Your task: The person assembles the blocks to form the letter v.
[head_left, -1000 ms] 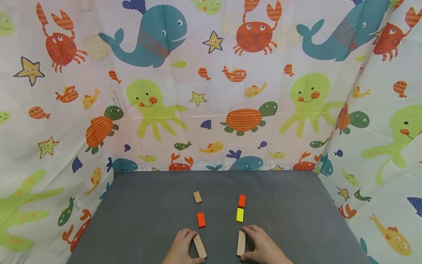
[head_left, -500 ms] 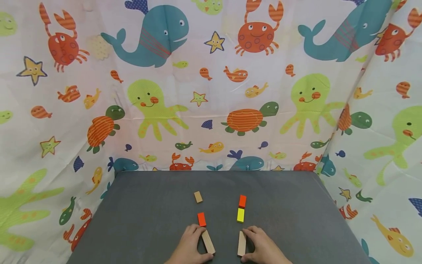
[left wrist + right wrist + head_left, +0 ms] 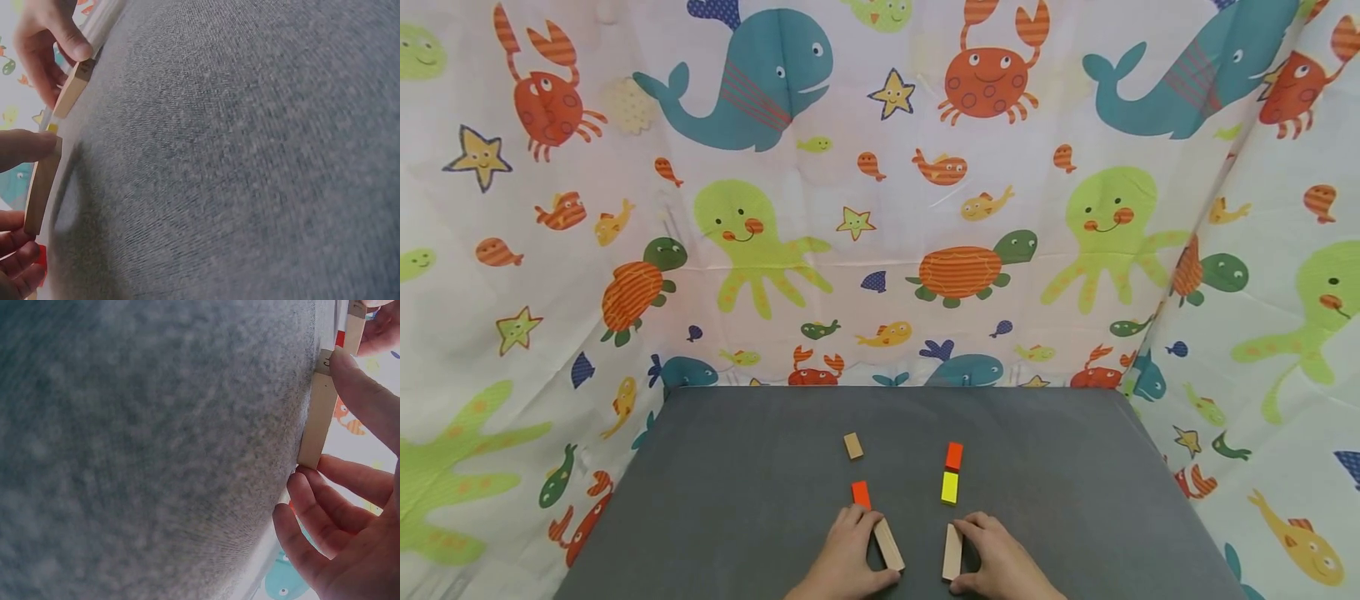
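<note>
My left hand (image 3: pixel 848 557) pinches a long plain wooden block (image 3: pixel 889 546) by its two ends, thumb at the near end and fingers at the far one. The block slants a little. Likewise my right hand (image 3: pixel 1000 560) grips a second long wooden block (image 3: pixel 952 553) end to end, with a small dark mark on its near end in the right wrist view. A gap of table separates the two. Just beyond my left fingers lies a red block (image 3: pixel 861 494), partly hidden by them. Past the right-hand block sits a yellow block (image 3: pixel 950 487), with another red block (image 3: pixel 954 456) right behind it.
A short plain wooden block (image 3: pixel 853 446) lies farther back on the left. All the blocks are on a dark grey cloth-covered table (image 3: pixel 760 467). A curtain (image 3: pixel 880 283) printed with sea animals surrounds its back and sides.
My left hand has slid its wooden block to the right and slightly away from me, closer to the other long block and over the red block's near end. My right hand has barely moved.
</note>
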A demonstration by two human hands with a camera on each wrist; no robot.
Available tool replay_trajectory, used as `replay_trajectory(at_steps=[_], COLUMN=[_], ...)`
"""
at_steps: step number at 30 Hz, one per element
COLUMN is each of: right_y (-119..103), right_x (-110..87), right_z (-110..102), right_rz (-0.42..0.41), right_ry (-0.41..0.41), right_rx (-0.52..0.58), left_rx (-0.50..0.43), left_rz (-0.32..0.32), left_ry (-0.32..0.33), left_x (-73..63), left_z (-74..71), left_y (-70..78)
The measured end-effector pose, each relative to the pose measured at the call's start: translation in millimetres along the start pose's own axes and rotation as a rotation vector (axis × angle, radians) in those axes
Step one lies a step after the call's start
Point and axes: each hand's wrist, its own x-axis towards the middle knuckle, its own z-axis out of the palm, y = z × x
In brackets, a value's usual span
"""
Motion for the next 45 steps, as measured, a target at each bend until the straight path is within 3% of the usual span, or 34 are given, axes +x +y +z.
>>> replay_trajectory(at_steps=[17,27,38,45], right_y=[1.6,-3.1,-20.6,-33.8], right_x=[2.8,2.7,7.4,16.9], right_z=[2.0,2.8,8.1,15.8], right_rz=[-0.017,-0.034,-0.033,-0.019], right_ry=[0.0,0.016,0.161,0.167], right_rx=[0.033,0.193,0.232,0.244], left_rx=[-0.081,-0.127,-0.125,-0.111], left_rz=[-0.039,-0.064,-0.088,-0.058], left_ry=[0.005,0.008,0.009,0.03], left_x=[9.1,2.2,3.2,1.6], left_z=[12.4,11.6,11.6,12.8], left_y=[-4.9,-8.8,-5.5,-6.4])
